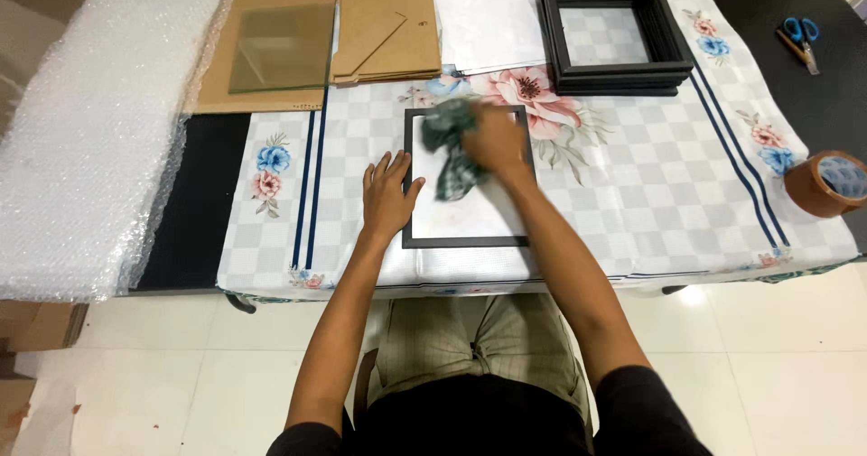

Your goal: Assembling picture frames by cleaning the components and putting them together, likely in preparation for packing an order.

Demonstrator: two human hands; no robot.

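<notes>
1. Two risks stand out while you wipe the flat black-edged picture frame (467, 237) with its pale glass face, which lies near the front edge of the table (632, 194), about midway between its left and right sides.
2. Your right hand (495, 140) bunches the crumpled green checked cloth (452, 149) against the glass; it looks blurred, so I judge it is moving fast. Press too hard near the far edge and the pane could crack or shift in its frame.
3. Your left hand (388, 194) lies flat, fingers (384, 169) spread, on the frame's left border and the floral checked tablecloth (722, 149). If that hand lifts, the frame could slide toward the front edge and drop.
4. Your right fingers are closed around the cloth, though I cannot tell exactly how they pinch it; the cloth sits under and to the left of them, over the frame's far half.
5. Watch your right elbow's reach: the stack of empty black frames (614, 32) stands beyond, toward the far right corner, and the loose clear glass sheet (282, 48) rests on brown cardboard (217, 86) toward the far left.
</notes>
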